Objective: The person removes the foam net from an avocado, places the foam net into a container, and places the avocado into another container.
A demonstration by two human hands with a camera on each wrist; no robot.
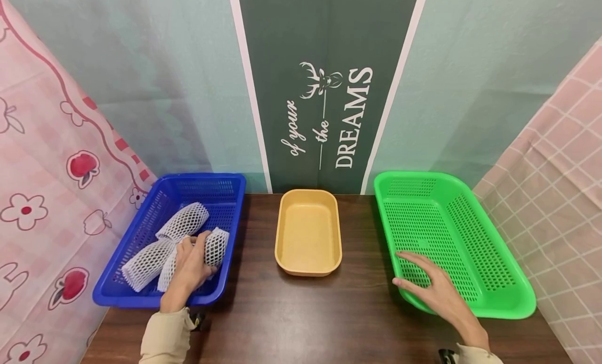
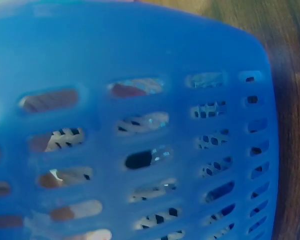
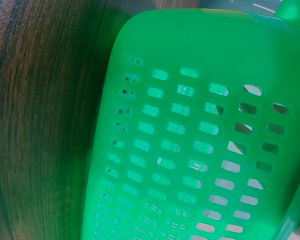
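Several white foam net sleeves (image 1: 184, 221) lie in the blue basket (image 1: 237, 197) on the left. My left hand (image 1: 189, 267) reaches over the basket's near edge, its fingers and thumb bent round the rightmost net sleeve (image 1: 217, 246). Part of another sleeve is hidden under that hand. In the left wrist view the blue basket wall (image 2: 140, 45) fills most of the picture, with white netting showing through its slots. At the near left side of the green basket (image 1: 505, 249), my right hand (image 1: 437, 288) hovers with fingers spread and nothing in them.
A yellow rectangular tray (image 1: 308, 270) sits between the two baskets on the dark wooden table (image 1: 291, 317). Behind stands a green printed cloth (image 1: 305, 40). Pink patterned cloths hang at the left (image 1: 51, 197) and right sides.
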